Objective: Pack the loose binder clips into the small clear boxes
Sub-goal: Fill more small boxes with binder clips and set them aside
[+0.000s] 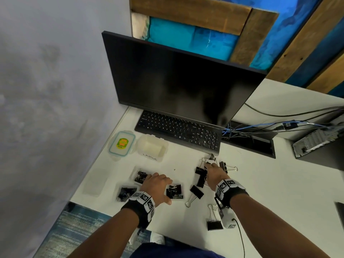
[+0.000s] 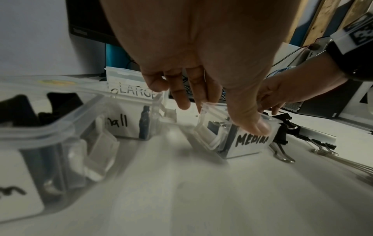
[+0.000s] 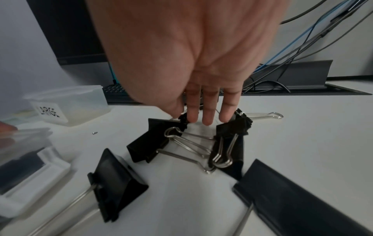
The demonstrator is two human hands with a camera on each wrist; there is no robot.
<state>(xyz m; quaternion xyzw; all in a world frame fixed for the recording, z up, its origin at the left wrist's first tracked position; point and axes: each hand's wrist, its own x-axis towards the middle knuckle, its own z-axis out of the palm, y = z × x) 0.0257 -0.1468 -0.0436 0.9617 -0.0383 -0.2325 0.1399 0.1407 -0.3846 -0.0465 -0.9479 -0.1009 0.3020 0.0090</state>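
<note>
Three small clear boxes stand at the table's front left: a small-labelled box point(image 1: 140, 176), a medium-labelled box point(image 1: 174, 191) and a third box point(image 1: 126, 192), all holding black clips. My left hand point(image 1: 160, 189) grips the medium box point(image 2: 238, 140) by its rim, thumb on the near edge and fingers on the far edge. My right hand point(image 1: 209, 165) reaches into the loose pile. There its thumb and index finger pinch a small black clip point(image 3: 183, 121). Large loose clips point(image 3: 117, 183) point(image 3: 232, 132) lie around the right hand point(image 3: 184, 117).
An open box marked LARGE point(image 1: 151, 147) and its lid point(image 1: 122, 145) sit behind the small boxes. The keyboard point(image 1: 178, 131) and a dark monitor point(image 1: 176, 81) stand farther back. Cables point(image 1: 260, 127) run at the right. More clips point(image 1: 214, 223) lie near the front edge.
</note>
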